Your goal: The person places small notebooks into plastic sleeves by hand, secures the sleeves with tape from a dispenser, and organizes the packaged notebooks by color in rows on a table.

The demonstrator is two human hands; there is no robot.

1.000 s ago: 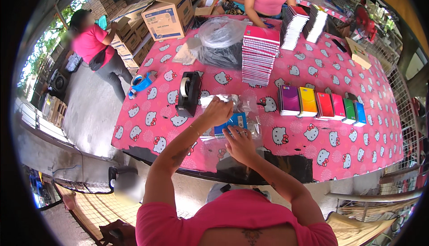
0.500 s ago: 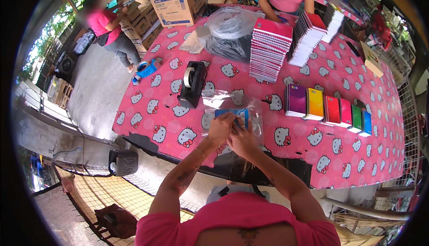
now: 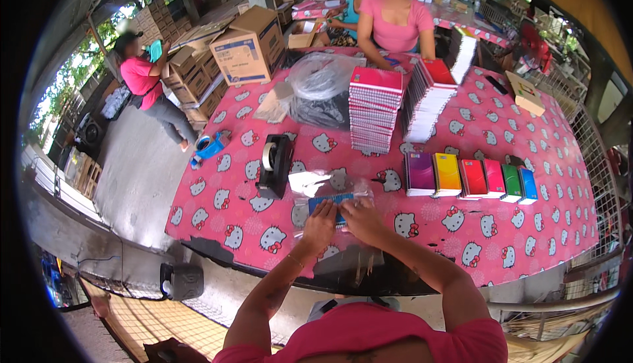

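Note:
A blue spiral notebook [image 3: 322, 200] lies on a clear plastic sheet or bag [image 3: 310, 183] near the table's front edge. My left hand [image 3: 320, 223] rests on the notebook's left part, its fingers stretched out over the cover. On the right part lies my right hand [image 3: 364, 219], fingers extended and slightly bent, touching the notebook and the plastic. Both palms hide much of the cover. Just beyond my left hand stands a black tape dispenser [image 3: 275, 168] with a roll of tape. To the right is a row of colored notebooks, including a purple one [image 3: 420, 172] and a yellow one [image 3: 447, 173].
Tall notebook stacks [image 3: 374, 109] and a bundle of clear plastic [image 3: 321, 79] stand farther back. A blue tape dispenser [image 3: 211, 145] sits at the left edge, a cardboard box [image 3: 247, 50] at the far left corner. Across the table is a person in pink [image 3: 399, 23]; another person stands left.
My hands have spread apart from their close, overlapping pose and now lie side by side on the blue notebook. The view has tilted up, showing more of the background.

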